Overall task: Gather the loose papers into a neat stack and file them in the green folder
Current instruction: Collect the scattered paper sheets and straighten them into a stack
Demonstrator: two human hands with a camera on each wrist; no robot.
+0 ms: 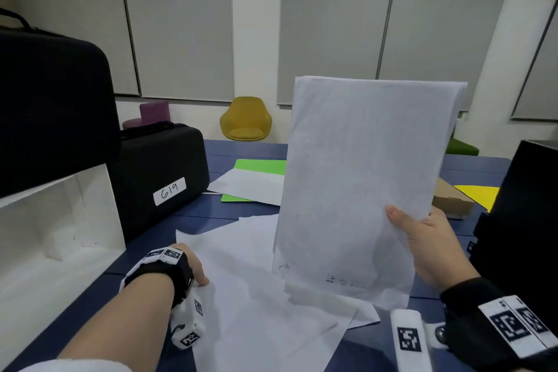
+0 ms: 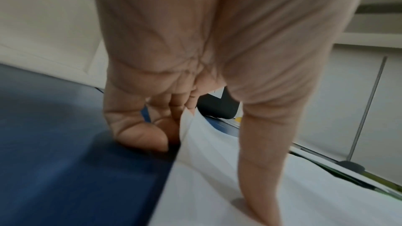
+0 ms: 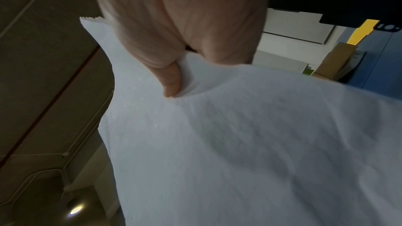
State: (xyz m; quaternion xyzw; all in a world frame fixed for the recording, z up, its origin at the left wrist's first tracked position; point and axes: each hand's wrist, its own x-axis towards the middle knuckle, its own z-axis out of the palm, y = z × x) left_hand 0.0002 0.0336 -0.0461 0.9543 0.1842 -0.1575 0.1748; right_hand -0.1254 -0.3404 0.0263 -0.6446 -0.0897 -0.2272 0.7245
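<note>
Several sheets (image 1: 362, 184) stand upright, pinched by the right hand (image 1: 428, 238); the left hand (image 1: 193, 266) pinches a sheet's edge (image 1: 256, 296) on the near table (image 1: 145, 254).

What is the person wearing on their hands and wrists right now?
Both hands are bare. The left hand has a black wrist strap carrying white blocks printed with black square markers, plus a white sleeve cuff. The right hand has a black cuff with matching marker blocks.
</note>
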